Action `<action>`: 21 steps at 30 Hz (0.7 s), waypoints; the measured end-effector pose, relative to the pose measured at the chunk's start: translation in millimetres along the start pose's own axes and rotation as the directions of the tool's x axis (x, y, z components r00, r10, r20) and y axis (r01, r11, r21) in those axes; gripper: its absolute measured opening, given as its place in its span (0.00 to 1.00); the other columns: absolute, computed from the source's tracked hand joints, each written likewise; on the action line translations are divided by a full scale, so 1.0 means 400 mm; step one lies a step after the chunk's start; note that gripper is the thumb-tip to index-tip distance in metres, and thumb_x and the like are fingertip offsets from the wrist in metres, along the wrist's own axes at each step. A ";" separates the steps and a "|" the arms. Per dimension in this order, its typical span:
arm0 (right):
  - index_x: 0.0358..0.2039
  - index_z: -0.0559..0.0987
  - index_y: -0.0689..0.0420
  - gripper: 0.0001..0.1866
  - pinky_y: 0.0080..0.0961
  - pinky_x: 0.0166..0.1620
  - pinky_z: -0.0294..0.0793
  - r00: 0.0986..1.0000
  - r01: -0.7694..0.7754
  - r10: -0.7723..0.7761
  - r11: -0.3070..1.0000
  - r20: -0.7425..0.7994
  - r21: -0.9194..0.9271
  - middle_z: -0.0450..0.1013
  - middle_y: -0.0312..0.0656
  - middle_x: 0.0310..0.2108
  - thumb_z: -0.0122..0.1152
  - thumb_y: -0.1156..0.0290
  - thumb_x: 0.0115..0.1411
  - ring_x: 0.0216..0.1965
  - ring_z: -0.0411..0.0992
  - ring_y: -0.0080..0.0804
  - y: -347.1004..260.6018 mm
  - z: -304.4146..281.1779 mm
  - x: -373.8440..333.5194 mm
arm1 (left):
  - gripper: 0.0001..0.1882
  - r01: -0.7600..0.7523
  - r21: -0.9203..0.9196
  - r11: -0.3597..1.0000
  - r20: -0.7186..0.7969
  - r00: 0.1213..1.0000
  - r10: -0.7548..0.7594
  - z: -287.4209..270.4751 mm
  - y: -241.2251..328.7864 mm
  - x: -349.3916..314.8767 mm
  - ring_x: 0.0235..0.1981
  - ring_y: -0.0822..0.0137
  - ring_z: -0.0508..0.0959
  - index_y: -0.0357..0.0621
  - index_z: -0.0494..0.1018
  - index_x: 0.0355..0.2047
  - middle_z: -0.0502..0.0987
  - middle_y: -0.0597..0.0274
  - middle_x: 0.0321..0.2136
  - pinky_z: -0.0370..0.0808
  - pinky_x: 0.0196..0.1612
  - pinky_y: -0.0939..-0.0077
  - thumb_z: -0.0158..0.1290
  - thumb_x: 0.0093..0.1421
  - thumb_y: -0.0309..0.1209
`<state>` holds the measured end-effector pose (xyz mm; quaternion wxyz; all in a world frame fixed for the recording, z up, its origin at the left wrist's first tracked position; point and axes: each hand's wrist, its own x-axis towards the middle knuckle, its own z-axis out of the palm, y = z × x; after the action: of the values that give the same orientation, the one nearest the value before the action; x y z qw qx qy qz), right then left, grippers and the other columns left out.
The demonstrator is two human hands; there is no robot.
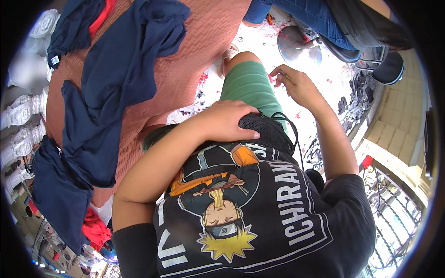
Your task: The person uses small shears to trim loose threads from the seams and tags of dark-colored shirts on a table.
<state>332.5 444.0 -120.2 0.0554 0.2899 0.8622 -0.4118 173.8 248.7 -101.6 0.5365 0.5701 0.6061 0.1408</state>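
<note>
My left hand (227, 121) lies at my waist, thumb and fingers closed round the edge of a black mesh pouch (266, 132) with a dark cord. The pouch rests on my lap, against my black printed T-shirt (278, 231) and green shorts (250, 85). Out to the right, beyond the pouch, my right hand (296, 85) is raised over the floor with its fingers curled. Between them shows a bit of a small, thin yellow-green thing (288, 78); its kind is too small to make out.
Navy garments (125, 60) lie on a table covered with pinkish-brown cloth (185, 74) at my left. Red fabric (96, 229) hangs lower left. Another person's jeans (301, 14) and a stool base (296, 44) are at the far right. Thread scraps (340, 106) litter the floor.
</note>
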 end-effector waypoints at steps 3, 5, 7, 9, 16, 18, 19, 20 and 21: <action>0.38 0.80 0.59 0.17 0.31 0.40 0.72 0.984 -0.062 0.060 0.998 0.167 0.006 0.78 0.43 0.28 0.52 0.58 0.64 0.33 0.75 0.36 0.027 -0.009 0.002 | 0.49 0.099 -0.197 0.975 0.019 0.995 -0.097 -0.024 -0.073 0.012 0.61 0.51 0.67 0.36 0.64 0.61 0.66 0.38 0.58 0.61 0.63 0.65 0.52 0.53 0.66; 0.35 0.81 0.60 0.20 0.26 0.34 0.72 0.878 -0.152 0.204 0.977 0.432 -0.153 0.77 0.43 0.26 0.58 0.54 0.61 0.27 0.72 0.30 0.029 -0.017 -0.005 | 0.53 0.256 -0.359 0.898 0.111 0.967 -0.231 -0.021 -0.113 0.004 0.61 0.50 0.66 0.34 0.60 0.62 0.65 0.36 0.59 0.60 0.64 0.66 0.53 0.52 0.67; 0.31 0.82 0.60 0.29 0.23 0.24 0.66 0.789 -0.303 0.310 0.947 0.531 -0.103 0.73 0.36 0.21 0.63 0.41 0.56 0.21 0.67 0.24 0.060 0.013 -0.026 | 0.49 0.281 -0.412 0.867 0.155 0.959 -0.237 -0.018 -0.113 0.001 0.61 0.52 0.66 0.36 0.59 0.63 0.64 0.38 0.59 0.60 0.63 0.67 0.54 0.54 0.63; 0.33 0.82 0.58 0.28 0.18 0.18 0.56 0.751 -0.414 0.296 0.907 0.590 0.072 0.64 0.27 0.17 0.64 0.41 0.56 0.16 0.58 0.17 0.055 0.017 -0.047 | 0.42 0.308 -0.335 0.891 0.161 0.950 -0.268 -0.021 -0.091 -0.005 0.60 0.55 0.66 0.41 0.58 0.64 0.65 0.44 0.59 0.61 0.62 0.69 0.55 0.59 0.55; 0.40 0.81 0.55 0.25 0.14 0.18 0.51 0.762 -0.465 0.107 0.776 0.638 0.426 0.62 0.22 0.20 0.64 0.45 0.58 0.18 0.56 0.12 0.093 0.040 -0.082 | 0.41 0.225 -0.159 0.961 -0.054 0.970 -0.236 -0.020 -0.005 -0.035 0.58 0.56 0.68 0.44 0.62 0.62 0.64 0.47 0.59 0.65 0.60 0.68 0.61 0.54 0.52; 0.40 0.80 0.56 0.25 0.14 0.19 0.53 0.756 -0.439 0.074 0.795 0.650 0.420 0.63 0.23 0.20 0.64 0.45 0.58 0.18 0.57 0.11 0.092 0.041 -0.079 | 0.41 0.210 -0.157 0.965 -0.094 0.969 -0.227 -0.013 -0.002 -0.039 0.58 0.56 0.69 0.44 0.63 0.62 0.65 0.47 0.58 0.66 0.60 0.67 0.61 0.53 0.52; 0.41 0.80 0.56 0.25 0.14 0.19 0.54 0.752 -0.425 0.058 0.803 0.656 0.417 0.64 0.23 0.21 0.64 0.45 0.58 0.19 0.58 0.11 0.091 0.041 -0.077 | 0.41 0.207 -0.160 0.965 -0.101 0.969 -0.224 -0.011 -0.002 -0.041 0.58 0.56 0.69 0.44 0.63 0.61 0.65 0.47 0.58 0.65 0.60 0.67 0.62 0.53 0.52; 0.41 0.80 0.56 0.25 0.14 0.19 0.54 0.756 -0.413 0.049 0.810 0.653 0.416 0.64 0.23 0.21 0.64 0.45 0.58 0.19 0.58 0.11 0.090 0.041 -0.075 | 0.41 0.202 -0.163 0.966 -0.108 0.969 -0.221 -0.008 -0.004 -0.043 0.58 0.56 0.69 0.44 0.63 0.61 0.66 0.48 0.58 0.65 0.60 0.67 0.62 0.52 0.51; 0.42 0.80 0.57 0.26 0.14 0.20 0.55 0.759 -0.400 0.041 0.817 0.650 0.416 0.65 0.24 0.21 0.64 0.45 0.58 0.19 0.59 0.12 0.089 0.040 -0.074 | 0.41 0.197 -0.166 0.966 -0.114 0.969 -0.217 -0.007 -0.004 -0.045 0.58 0.56 0.69 0.44 0.63 0.61 0.66 0.48 0.58 0.65 0.60 0.67 0.62 0.52 0.51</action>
<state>374.1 436.3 -144.9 0.3000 0.2475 0.6051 -0.6947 166.8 234.4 -93.1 0.5493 0.4500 0.6839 0.1673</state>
